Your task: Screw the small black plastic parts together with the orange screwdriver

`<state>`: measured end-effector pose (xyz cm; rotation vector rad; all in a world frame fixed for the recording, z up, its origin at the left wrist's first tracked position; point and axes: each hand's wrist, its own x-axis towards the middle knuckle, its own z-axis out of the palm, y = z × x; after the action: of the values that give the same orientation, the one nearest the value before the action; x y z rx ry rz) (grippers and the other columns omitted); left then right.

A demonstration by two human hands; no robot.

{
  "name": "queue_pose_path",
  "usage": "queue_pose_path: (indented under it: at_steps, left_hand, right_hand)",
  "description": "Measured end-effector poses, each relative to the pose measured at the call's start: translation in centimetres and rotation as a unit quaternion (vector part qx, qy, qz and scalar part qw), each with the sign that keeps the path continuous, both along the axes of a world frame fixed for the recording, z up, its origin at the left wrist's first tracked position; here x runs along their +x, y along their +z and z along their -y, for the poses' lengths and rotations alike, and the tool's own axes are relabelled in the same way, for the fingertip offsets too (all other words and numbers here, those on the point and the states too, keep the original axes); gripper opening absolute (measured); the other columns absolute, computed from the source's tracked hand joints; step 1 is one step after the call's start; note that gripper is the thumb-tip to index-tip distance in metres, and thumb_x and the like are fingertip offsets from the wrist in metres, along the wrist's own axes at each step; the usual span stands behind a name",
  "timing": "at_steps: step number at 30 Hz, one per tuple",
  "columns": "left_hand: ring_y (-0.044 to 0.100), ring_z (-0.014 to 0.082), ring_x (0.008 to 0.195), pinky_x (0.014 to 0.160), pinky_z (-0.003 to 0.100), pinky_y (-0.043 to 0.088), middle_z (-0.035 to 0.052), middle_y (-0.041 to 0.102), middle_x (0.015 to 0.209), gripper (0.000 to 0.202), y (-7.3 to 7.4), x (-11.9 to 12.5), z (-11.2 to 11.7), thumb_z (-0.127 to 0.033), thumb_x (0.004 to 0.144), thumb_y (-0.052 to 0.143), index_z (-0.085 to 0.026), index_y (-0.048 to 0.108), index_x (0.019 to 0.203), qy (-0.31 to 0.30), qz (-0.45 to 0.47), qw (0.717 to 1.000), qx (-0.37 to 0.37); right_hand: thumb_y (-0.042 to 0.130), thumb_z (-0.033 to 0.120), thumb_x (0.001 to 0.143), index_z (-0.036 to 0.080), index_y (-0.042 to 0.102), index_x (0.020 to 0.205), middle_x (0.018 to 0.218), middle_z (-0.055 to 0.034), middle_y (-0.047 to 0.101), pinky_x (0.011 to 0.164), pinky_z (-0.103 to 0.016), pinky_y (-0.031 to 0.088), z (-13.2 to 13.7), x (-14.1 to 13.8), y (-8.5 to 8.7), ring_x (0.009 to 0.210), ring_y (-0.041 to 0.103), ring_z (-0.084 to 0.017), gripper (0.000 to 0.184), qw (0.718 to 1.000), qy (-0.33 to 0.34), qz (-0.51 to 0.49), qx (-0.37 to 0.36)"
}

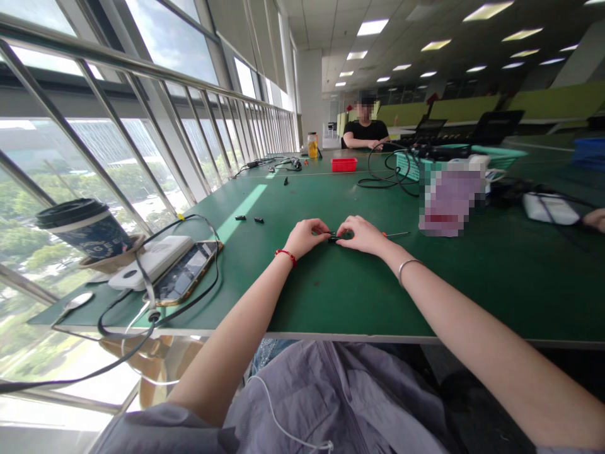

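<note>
Small black part (333, 238): located between the hands, at the green table (340, 302); long axis roughly left to right, front end indeterminable. Left hand (308, 235) and right hand (360, 235) both pinch it between thumb and fingertips. Screwdriver (398, 234) noted beside the right hand, shaft pointing right (handle mostly hidden). Paper cup (92, 233): printed lettering ends "EE"; remainder not clearly legible.

The head view looks forward and down along the counter (345, 296) from behind its near edge, closer to the left hand (305, 236) and right hand (365, 236) than its far end.
</note>
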<state>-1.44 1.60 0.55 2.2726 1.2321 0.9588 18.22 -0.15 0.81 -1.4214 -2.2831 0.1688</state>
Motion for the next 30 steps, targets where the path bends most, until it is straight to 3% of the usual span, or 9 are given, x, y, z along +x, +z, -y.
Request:
queue_pose_path:
  at_steps: [14,30]
  left_hand:
    - [0.064,0.0152,0.078,0.074,0.027,0.050,0.0025,0.071,0.082,0.016,-0.3,0.4,0.1,-0.030,0.073,0.066,-0.017,0.069,0.081,-0.012,-0.017,1.000,0.010]
    - [0.064,0.0151,0.080,0.075,0.026,0.050,0.0015,0.070,0.084,0.013,-0.1,0.6,0.6,-0.027,0.073,0.065,-0.018,0.070,0.082,-0.005,-0.052,0.999,0.014]
  right_hand:
    - [0.067,0.026,0.074,0.020,0.068,0.091,0.090,-0.0040,0.064,0.079,-0.032,0.044,-0.1,-0.3,0.0,0.090,0.057,-0.019,0.018,0.999,0.019,-0.022,0.038]
    - [0.064,0.025,0.077,0.020,0.070,0.091,0.090,-0.0050,0.067,0.072,-0.028,0.042,0.2,-1.1,0.1,0.088,0.058,-0.019,0.015,0.999,0.005,0.015,0.041]
